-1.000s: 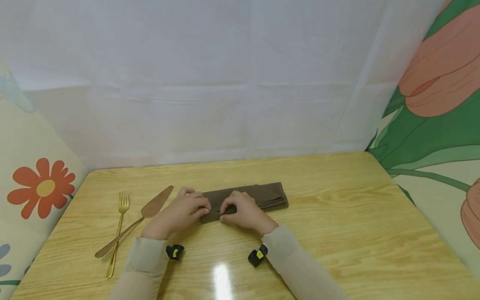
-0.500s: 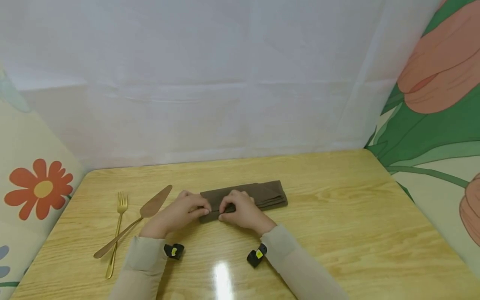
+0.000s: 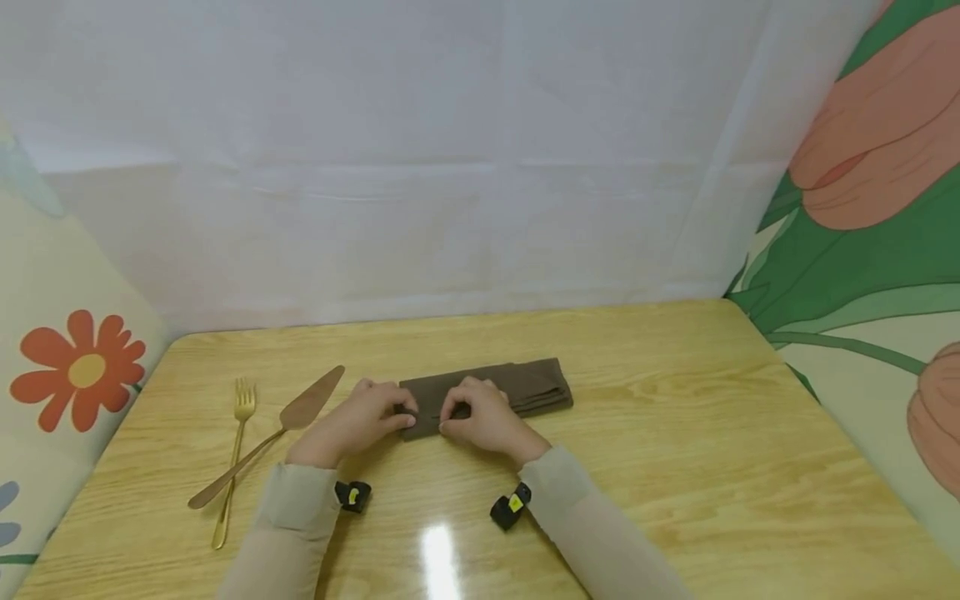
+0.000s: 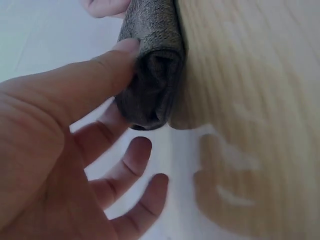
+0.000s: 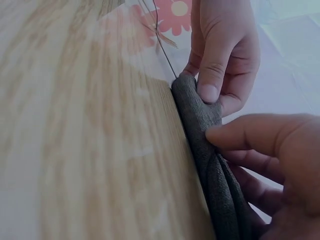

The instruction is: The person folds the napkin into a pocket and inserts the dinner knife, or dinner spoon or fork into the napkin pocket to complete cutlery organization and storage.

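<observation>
A dark brown cloth napkin [image 3: 536, 385], folded into a long flat strip, lies across the middle of the table. My left hand [image 3: 363, 419] pinches its left end; in the left wrist view the thumb of this hand [image 4: 55, 105] lies on top of the napkin [image 4: 155, 30], whose layered end shows, while the other fingers spread below and behind. My right hand [image 3: 487, 423] pinches the near edge left of the middle. Close up in the right wrist view, thumb and index finger of the right hand [image 5: 285, 150] grip the rolled edge of the napkin [image 5: 195, 110].
Left of the hands, a gold fork [image 3: 243, 407] lies under the handle of a copper-coloured cake server [image 3: 306, 407], the two crossing. The wooden table [image 3: 675, 433] ends at a white curtain [image 3: 480, 208] behind, with flower-printed panels at both sides.
The left fingers have slid slightly left toward the napkin's end. The right hand keeps nearly the same place on the near edge. Fork and cake server have not moved.
</observation>
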`<state>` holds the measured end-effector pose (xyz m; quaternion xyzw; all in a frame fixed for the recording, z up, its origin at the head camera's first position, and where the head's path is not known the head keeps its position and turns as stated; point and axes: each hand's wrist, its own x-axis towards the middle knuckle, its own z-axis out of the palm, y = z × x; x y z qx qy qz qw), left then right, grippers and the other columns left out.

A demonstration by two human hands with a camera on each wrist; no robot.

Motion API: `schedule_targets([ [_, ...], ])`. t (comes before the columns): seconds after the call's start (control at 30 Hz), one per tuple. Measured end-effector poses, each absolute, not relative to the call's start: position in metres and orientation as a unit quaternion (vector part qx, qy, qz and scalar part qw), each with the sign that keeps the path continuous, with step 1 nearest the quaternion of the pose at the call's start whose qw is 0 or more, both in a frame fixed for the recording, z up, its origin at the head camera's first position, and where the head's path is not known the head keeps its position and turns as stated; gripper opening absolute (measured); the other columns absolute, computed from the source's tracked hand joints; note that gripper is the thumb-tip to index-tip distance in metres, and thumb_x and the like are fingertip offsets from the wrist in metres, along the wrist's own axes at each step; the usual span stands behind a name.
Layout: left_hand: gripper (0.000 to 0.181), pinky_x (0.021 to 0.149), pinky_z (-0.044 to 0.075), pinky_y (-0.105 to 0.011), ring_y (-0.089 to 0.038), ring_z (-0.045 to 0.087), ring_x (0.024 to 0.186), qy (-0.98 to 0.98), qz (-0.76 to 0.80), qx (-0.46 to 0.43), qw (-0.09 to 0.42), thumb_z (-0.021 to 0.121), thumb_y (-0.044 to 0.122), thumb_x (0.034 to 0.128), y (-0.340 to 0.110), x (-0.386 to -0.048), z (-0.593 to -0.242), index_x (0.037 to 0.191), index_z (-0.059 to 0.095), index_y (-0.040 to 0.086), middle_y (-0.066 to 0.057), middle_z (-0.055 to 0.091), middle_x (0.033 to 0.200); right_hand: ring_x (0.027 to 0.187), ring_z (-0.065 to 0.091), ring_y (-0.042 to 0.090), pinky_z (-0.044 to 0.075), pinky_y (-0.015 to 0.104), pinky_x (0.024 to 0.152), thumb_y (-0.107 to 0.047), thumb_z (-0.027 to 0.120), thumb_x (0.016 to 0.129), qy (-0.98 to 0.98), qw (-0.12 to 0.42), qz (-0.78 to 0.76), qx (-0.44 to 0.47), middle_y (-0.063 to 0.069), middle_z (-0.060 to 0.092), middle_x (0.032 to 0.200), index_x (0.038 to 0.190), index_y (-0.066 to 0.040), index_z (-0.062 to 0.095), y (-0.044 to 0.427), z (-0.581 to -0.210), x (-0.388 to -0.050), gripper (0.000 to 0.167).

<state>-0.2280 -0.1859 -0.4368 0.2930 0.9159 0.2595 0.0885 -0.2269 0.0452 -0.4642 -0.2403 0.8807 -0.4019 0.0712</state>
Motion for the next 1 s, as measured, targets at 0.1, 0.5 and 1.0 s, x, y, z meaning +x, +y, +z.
schedule_targets([
  [0.1,0.006,0.082,0.037,-0.040,-0.022,0.046,0.090,0.918,0.250,0.292,0.093,0.067,0.018,0.0986,-0.185,-0.227,-0.435,0.096,0.071,0.015,0.005,0.064,0.096,0.098,0.046,0.018,0.029,0.046,0.098,-0.015,0.077,0.090,0.879,0.077,-0.406,-0.237,-0.008,0.057,0.092,0.081,-0.023,0.071,0.043,-0.464,-0.227,0.013],
  [0.5,0.006,0.077,0.044,-0.037,-0.017,0.049,0.084,0.929,0.221,0.297,0.016,0.067,0.016,0.0985,-0.191,-0.227,-0.438,0.096,0.073,0.016,0.002,0.061,0.096,0.091,0.049,0.011,0.028,0.051,0.104,-0.018,0.079,0.089,0.869,0.078,-0.438,-0.216,-0.011,0.061,0.084,0.084,-0.021,0.075,0.041,-0.464,-0.227,0.007],
  [1.0,0.009,0.073,0.048,-0.039,-0.022,0.052,0.081,0.953,0.147,0.257,-0.063,0.073,0.018,0.0950,-0.183,-0.219,-0.438,0.088,0.069,0.015,0.000,0.058,0.091,0.086,0.045,0.017,0.029,0.048,0.092,-0.018,0.077,0.091,0.893,0.045,-0.412,-0.178,-0.008,0.057,0.082,0.081,-0.020,0.078,0.030,-0.463,-0.220,0.010],
])
